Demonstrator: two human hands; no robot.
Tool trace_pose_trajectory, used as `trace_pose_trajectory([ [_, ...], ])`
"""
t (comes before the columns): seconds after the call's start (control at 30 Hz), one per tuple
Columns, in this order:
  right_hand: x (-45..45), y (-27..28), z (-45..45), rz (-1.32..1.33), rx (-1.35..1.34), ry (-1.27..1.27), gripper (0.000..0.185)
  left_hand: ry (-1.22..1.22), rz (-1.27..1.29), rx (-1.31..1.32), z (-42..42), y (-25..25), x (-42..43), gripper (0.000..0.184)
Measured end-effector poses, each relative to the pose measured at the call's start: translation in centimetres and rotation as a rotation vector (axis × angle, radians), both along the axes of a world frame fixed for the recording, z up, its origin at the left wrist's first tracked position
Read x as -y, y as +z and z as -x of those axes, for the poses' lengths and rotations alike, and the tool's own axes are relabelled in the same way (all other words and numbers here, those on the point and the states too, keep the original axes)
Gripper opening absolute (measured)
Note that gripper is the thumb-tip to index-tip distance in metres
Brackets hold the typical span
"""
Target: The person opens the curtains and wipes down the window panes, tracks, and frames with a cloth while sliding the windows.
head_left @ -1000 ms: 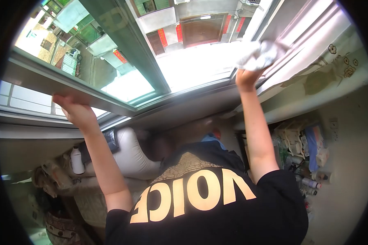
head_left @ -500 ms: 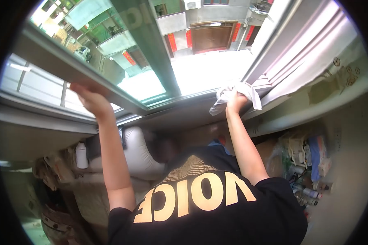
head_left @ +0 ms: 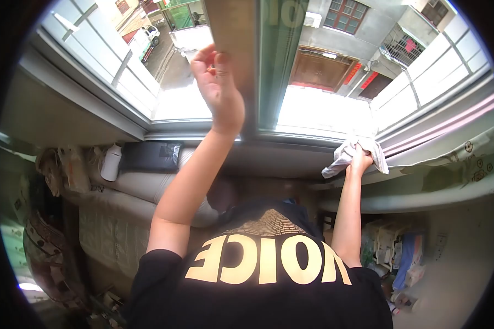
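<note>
White cloth (head_left: 341,156) (crumpled) spreads either side of the right grip (head_left: 361,159).

Left hand (head_left: 219,90) raised, half-curled; right hand (head_left: 362,160) lower, gripping; 2 arms (head_left: 195,183) outstretched.

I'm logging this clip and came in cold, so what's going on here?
Someone in a black shirt is at a window. The right hand grips a bunched white cloth near the window's lower right corner. The left hand is raised, fingers loosely curled, by the upright sash; whether it touches is hard to tell. A white bottle stands below, to the left.
</note>
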State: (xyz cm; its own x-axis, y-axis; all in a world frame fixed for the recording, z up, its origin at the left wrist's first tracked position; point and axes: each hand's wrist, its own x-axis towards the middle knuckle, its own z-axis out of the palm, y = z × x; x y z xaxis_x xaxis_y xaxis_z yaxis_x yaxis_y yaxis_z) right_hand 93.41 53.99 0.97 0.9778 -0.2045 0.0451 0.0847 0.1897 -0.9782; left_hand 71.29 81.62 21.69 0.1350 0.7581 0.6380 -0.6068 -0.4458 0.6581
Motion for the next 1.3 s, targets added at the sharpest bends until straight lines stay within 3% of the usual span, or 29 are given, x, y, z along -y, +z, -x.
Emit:
trace_pose_trajectory([
  [0.07,-0.1,0.9,0.6,0.01,-0.012,0.031,0.04,-0.089,0.015,0.01,-0.1,0.0,0.5,0.029],
  [0.2,-0.1,1.9,1.2,0.012,0.021,0.114,0.039,-0.038,0.014,-0.004,-0.8,-0.3,1.0,0.027],
  [0.23,-0.3,2.3,1.7,0.043,0.04,0.121,0.037,0.007,0.025,0.008,-1.3,-0.3,1.2,0.036],
  [0.37,-2.0,5.4,4.5,0.109,0.082,0.145,0.035,0.06,0.033,-0.049,-1.3,0.2,2.1,0.039],
  [0.57,-6.5,9.7,8.2,0.101,0.378,0.238,0.027,0.208,-0.015,-0.091,-1.9,0.1,2.0,0.039],
  [0.73,-10.9,16.1,13.3,0.104,0.73,0.312,0.034,-0.055,-0.078,-0.141,1.6,0.1,0.6,0.034],
  [0.8,-11.7,17.4,13.9,0.096,0.834,0.332,0.038,0.298,-0.257,-0.245,4.5,-0.7,-1.9,0.034],
  [0.87,-12.1,18.5,14.5,0.462,1.279,0.184,0.031,0.61,-0.266,-0.254,8.2,-1.9,-7.1,0.037],
  [0.9,-12.3,19.1,15.5,0.462,1.272,0.18,0.031,0.802,-0.287,-0.248,10.3,-2.1,-10.3,0.039],
  [0.93,-12.5,19.5,16.7,0.426,0.838,0.507,0.03,1.015,-0.337,-0.289,12.3,-2.2,-13.3,0.043],
  [1.0,-14.3,19.1,19.6,0.374,0.384,0.783,0.03,1.267,-0.445,-0.387,16.6,-1.9,-17.9,0.055],
  [1.03,-16.1,17.5,20.0,0.409,0.677,0.755,0.037,1.394,-0.457,-0.471,17.7,-1.8,-19.0,0.059],
  [1.1,-19.8,14.4,20.2,0.489,1.261,0.66,0.05,1.4,-0.572,-0.57,18.7,-1.6,-20.5,0.066],
  [1.27,-21.9,5.4,16.9,0.917,1.135,0.616,0.059,1.466,-0.752,-0.772,16.0,-2.6,-21.6,0.061],
  [1.3,-21.1,4.0,16.7,0.974,1.066,0.681,0.08,1.457,-0.76,-0.766,15.8,-2.7,-21.5,0.061],
])
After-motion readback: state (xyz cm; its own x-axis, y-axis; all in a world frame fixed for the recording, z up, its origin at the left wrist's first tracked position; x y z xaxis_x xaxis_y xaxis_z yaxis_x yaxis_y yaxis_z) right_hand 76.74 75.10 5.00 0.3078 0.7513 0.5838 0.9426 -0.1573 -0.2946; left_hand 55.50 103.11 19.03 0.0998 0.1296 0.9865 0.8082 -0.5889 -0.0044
